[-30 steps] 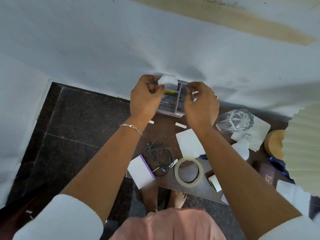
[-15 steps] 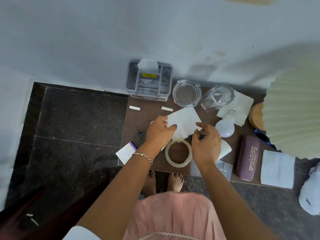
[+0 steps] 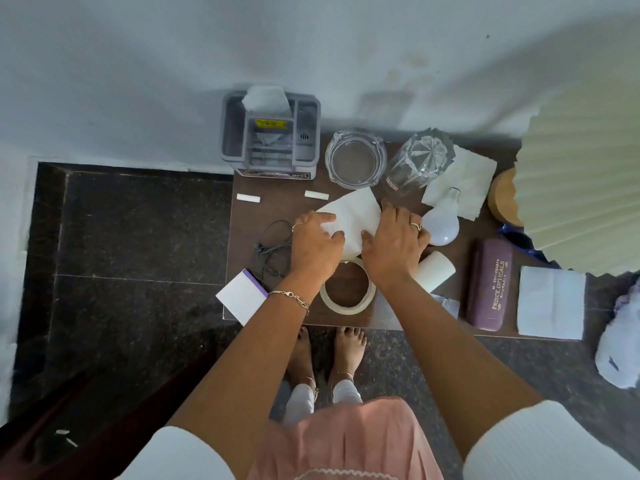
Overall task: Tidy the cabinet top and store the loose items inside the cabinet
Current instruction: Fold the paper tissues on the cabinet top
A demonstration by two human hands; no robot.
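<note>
Just now both hands have come off the grey organiser (image 3: pixel 270 133) at the far left of the bench (image 3: pixel 277 209) and dropped to the middle of it. A folded white tissue now stands in the organiser's far compartment, so one loose item looks dealt with. Next in line, by my reading: the white paper sheet (image 3: pixel 353 211).

Location of sheet: mid-bench, just near of the glass ashtray (image 3: pixel 355 159) and the cut-glass tumbler (image 3: pixel 419 161), its near edge overlapping the tape roll (image 3: pixel 348 289). Nothing has gone inside the cabinet yet, as far as I can see; the bench is crowded.

Grip, left hand (image 3: pixel 317 244): flattish, fingers nearly straight, laid on the sheet's left corner, thumb on top. Pressing rather than pinching, I judge. The tangled earphone cable (image 3: pixel 273 244) lies just left of it, untouched.

Grip, right hand (image 3: pixel 394 244): narrower, fingers curled over the sheet's right edge with the thumb on the paper, so it holds the sheet. The light bulb (image 3: pixel 441 223) sits just beside its knuckles; whether they touch I cannot tell.

The sheet appears partly folded or lifted between the two hands.
</note>
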